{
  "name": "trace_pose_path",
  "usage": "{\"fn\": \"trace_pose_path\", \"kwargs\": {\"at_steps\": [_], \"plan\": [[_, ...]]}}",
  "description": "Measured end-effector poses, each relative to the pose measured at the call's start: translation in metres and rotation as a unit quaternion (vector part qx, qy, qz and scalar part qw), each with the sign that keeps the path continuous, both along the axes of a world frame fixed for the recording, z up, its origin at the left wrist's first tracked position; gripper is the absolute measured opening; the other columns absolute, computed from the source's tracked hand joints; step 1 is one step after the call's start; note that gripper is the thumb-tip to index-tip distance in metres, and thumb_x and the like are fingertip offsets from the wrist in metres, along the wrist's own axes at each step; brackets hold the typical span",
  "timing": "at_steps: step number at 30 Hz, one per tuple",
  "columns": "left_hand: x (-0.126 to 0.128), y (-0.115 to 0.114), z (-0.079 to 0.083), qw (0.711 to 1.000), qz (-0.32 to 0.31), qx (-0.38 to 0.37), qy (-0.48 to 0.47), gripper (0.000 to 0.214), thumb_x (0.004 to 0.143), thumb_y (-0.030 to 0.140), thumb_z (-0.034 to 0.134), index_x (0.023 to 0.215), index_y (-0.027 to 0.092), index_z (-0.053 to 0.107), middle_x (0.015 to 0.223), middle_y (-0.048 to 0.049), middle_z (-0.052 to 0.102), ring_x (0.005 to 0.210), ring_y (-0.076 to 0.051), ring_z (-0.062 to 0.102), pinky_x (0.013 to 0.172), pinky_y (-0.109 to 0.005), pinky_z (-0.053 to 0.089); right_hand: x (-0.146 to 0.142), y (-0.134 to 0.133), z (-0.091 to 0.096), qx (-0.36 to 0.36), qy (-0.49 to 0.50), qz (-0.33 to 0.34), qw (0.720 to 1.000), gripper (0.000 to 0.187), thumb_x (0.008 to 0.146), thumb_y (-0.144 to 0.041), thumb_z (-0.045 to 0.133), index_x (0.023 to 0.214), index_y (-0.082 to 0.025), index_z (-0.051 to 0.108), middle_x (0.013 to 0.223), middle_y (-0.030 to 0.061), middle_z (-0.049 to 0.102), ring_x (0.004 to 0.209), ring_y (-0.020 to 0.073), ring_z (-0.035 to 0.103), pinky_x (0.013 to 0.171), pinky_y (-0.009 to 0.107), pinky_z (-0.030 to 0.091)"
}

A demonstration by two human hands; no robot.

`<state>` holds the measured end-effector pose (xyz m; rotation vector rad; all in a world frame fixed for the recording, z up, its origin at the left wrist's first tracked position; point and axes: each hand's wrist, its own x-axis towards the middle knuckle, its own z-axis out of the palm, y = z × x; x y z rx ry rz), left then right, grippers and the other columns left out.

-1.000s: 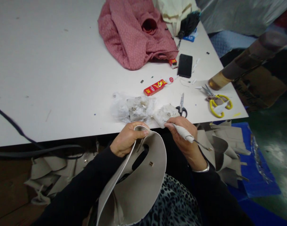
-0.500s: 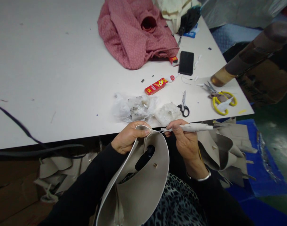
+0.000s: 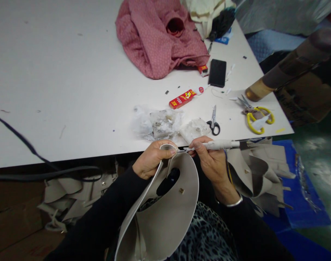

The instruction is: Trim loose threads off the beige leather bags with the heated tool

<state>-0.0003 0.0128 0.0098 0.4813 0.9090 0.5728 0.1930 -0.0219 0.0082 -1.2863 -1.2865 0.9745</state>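
Note:
A beige leather bag piece (image 3: 165, 214) curves up from my lap, with a dark slot and a small metal stud on it. My left hand (image 3: 151, 159) is closed, pinching the top edge of this piece at the table's front edge. My right hand (image 3: 211, 161) is closed round a white pen-shaped tool (image 3: 220, 145), held level, its thin tip touching the leather edge right by my left fingers. A silver bangle sits on my right wrist.
On the white table (image 3: 59, 79) lie clear plastic bags of small parts (image 3: 160, 124), a red glue tube (image 3: 183, 99), small black scissors (image 3: 214, 123), yellow-handled shears (image 3: 256, 116), a black phone (image 3: 217, 72) and pink cloth (image 3: 160, 36). More beige leather pieces (image 3: 258, 170) hang at right.
My right hand has swung the white tool from a downward slant to level and brought its tip to the leather edge. My left hand keeps its pinch.

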Motion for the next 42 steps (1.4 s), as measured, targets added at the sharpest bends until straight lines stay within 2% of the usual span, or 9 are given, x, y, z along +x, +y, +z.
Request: {"fn": "trace_pose_path", "kwargs": {"at_steps": [9,13,18,24,28,32,36,39,42], "plan": [[0.007,-0.008,-0.001,0.999,0.031,0.035,0.022,0.04,0.06,0.034,0.096,0.077,0.015,0.065,0.067,0.0008,0.062,0.061,-0.012,0.056,0.061,-0.026,0.046,-0.005,0.013,-0.002,-0.031,-0.006,-0.007,0.999,0.039,0.1,-0.052,0.065,0.081,-0.019,0.071,0.067,-0.0005,0.068,0.055,0.0118,0.065,0.053,0.023,0.054],[0.005,-0.01,0.002,0.997,0.03,0.067,0.037,0.041,0.061,0.038,0.096,0.077,0.015,0.065,0.068,0.0013,0.06,0.06,-0.012,0.053,0.059,-0.025,0.043,0.0,0.0,0.005,0.048,-0.06,0.046,0.996,0.03,0.103,-0.047,0.065,0.091,-0.022,0.074,0.076,-0.0002,0.072,0.064,0.0133,0.067,0.061,0.027,0.055],[0.0,-0.013,0.002,0.996,0.028,0.075,0.04,0.043,0.06,0.04,0.096,0.077,0.015,0.065,0.066,0.0015,0.06,0.058,-0.012,0.053,0.058,-0.026,0.043,0.009,-0.026,0.017,0.172,-0.148,0.175,0.958,0.019,0.103,-0.041,0.068,0.107,-0.026,0.078,0.085,0.0014,0.077,0.075,0.0181,0.069,0.072,0.035,0.056],[-0.002,-0.024,0.01,0.992,0.03,0.104,0.057,0.04,0.063,0.038,0.093,0.078,0.016,0.063,0.067,0.0009,0.06,0.06,-0.013,0.055,0.059,-0.026,0.043,0.002,-0.048,0.02,0.11,-0.05,0.011,0.993,0.035,0.108,-0.048,0.054,0.139,-0.034,0.066,0.108,0.0051,0.08,0.093,0.0238,0.078,0.087,0.043,0.065],[-0.002,-0.036,0.02,0.983,0.032,0.159,0.088,0.034,0.068,0.037,0.088,0.081,0.016,0.065,0.071,-0.0004,0.062,0.064,-0.015,0.055,0.062,-0.026,0.043,-0.008,-0.055,0.019,0.065,-0.04,-0.046,0.996,0.036,0.109,-0.047,0.052,0.141,-0.033,0.063,0.1,0.0045,0.082,0.093,0.0232,0.079,0.091,0.043,0.064],[-0.004,-0.052,0.031,0.947,0.016,0.279,0.162,0.023,0.077,0.036,0.079,0.081,0.016,0.068,0.071,0.0005,0.061,0.065,-0.015,0.052,0.065,-0.027,0.041,-0.018,-0.063,0.019,0.017,-0.017,-0.016,1.0,0.026,0.105,-0.045,0.062,0.123,-0.028,0.071,0.105,0.0042,0.081,0.095,0.0219,0.078,0.084,0.036,0.063],[-0.007,-0.07,0.044,0.872,0.008,0.407,0.271,0.014,0.085,0.03,0.071,0.08,0.017,0.071,0.078,-0.0023,0.068,0.077,-0.019,0.059,0.077,-0.029,0.045,-0.03,-0.073,0.024,-0.024,-0.019,0.043,0.999,0.027,0.089,-0.044,0.081,0.105,-0.024,0.073,0.095,0.0014,0.077,0.083,0.0189,0.072,0.073,0.028,0.057],[-0.011,-0.084,0.05,0.831,0.034,0.458,0.313,0.007,0.086,0.024,0.069,0.081,0.019,0.071,0.084,-0.0031,0.072,0.082,-0.021,0.062,0.083,-0.031,0.046,-0.037,-0.081,0.031,-0.04,-0.004,0.06,0.997,0.026,0.088,-0.043,0.08,0.101,-0.022,0.074,0.093,0.001,0.075,0.079,0.0176,0.067,0.071,0.027,0.054],[-0.015,-0.094,0.053,0.813,0.06,0.478,0.327,0.005,0.084,0.023,0.072,0.086,0.02,0.069,0.085,-0.0013,0.07,0.081,-0.02,0.062,0.081,-0.03,0.047,-0.042,-0.086,0.037,-0.049,0.011,0.083,0.995,0.024,0.086,-0.043,0.081,0.096,-0.021,0.074,0.088,0.0005,0.073,0.076,0.0167,0.064,0.068,0.026,0.051]]}}
